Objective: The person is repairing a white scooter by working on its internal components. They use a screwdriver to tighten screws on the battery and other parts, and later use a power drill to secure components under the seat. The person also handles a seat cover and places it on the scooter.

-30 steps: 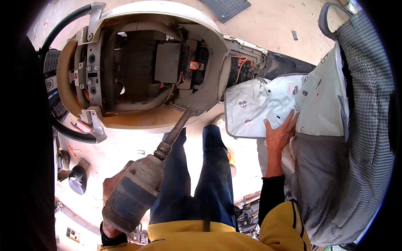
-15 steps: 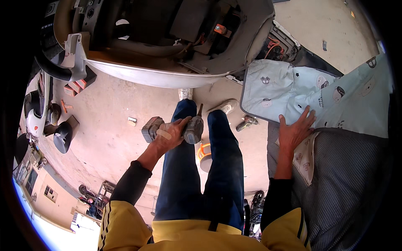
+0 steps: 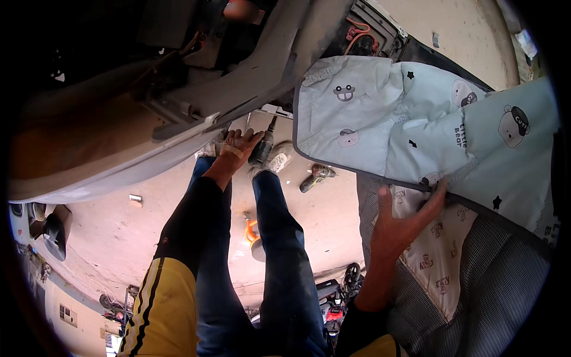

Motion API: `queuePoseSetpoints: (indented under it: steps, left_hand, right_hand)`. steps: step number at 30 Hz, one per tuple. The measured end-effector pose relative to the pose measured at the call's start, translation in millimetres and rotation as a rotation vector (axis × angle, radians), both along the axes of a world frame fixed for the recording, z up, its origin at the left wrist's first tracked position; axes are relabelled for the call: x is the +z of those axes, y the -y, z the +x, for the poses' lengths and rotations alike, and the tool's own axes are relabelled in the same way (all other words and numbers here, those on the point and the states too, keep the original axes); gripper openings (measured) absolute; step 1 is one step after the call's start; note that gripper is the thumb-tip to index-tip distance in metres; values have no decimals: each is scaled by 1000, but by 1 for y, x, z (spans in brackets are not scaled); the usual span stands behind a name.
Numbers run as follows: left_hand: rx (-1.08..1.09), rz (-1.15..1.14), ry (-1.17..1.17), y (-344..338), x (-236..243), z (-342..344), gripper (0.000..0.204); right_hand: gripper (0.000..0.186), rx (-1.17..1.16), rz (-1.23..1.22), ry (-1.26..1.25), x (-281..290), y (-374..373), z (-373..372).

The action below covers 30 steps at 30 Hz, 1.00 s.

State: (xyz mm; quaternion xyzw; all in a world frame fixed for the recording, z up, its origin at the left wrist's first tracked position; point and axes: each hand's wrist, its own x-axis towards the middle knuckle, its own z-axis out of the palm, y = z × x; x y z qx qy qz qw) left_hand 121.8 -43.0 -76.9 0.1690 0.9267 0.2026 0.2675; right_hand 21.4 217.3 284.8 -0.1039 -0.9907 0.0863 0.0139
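My left hand (image 3: 238,147) is wrapped round a dark, dusty cordless drill (image 3: 262,149), and its battery end is hidden behind the hand. The drill's bit points up toward a small white piece (image 3: 276,111) on the lower edge of the vehicle body; whether they touch I cannot tell. On the right, my right hand (image 3: 397,229) rests at the dark-trimmed edge of a pale blue padded cover (image 3: 369,119) printed with cartoon animals. Its thumb and forefinger are spread apart. Below the cover lie a cream printed cloth (image 3: 443,262) and a dark checked cover (image 3: 499,285).
The vehicle's white and dark body panel (image 3: 143,154) fills the upper left. Orange cables (image 3: 360,38) show in an opening behind the cover. On the floor are a second power tool (image 3: 317,177), an orange-framed round stool (image 3: 254,238) and a small box (image 3: 135,200).
My left hand has carried the drill up and forward to the panel's lower edge. My right hand has slid back from the blue cover's top to its edge. The view has moved closer to the vehicle.
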Motion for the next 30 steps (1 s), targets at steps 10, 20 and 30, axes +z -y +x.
queuePoseSetpoints:
  steps: [10, 20, 30]
  left_hand:
    - [381, 246, 236, -34, -19, -39, 81]
    - [1044, 1034, 665, -117, 264, -63, 45]
    - [44, 654, -193, 49, 589, 36, 37]
  right_hand:
    - [116, -151, -208, -113, 4, -16, 9]
    - [97, -302, -523, 38, 67, 0, 54]
    - [88, -807, -1400, 598, 179, 54, 219]
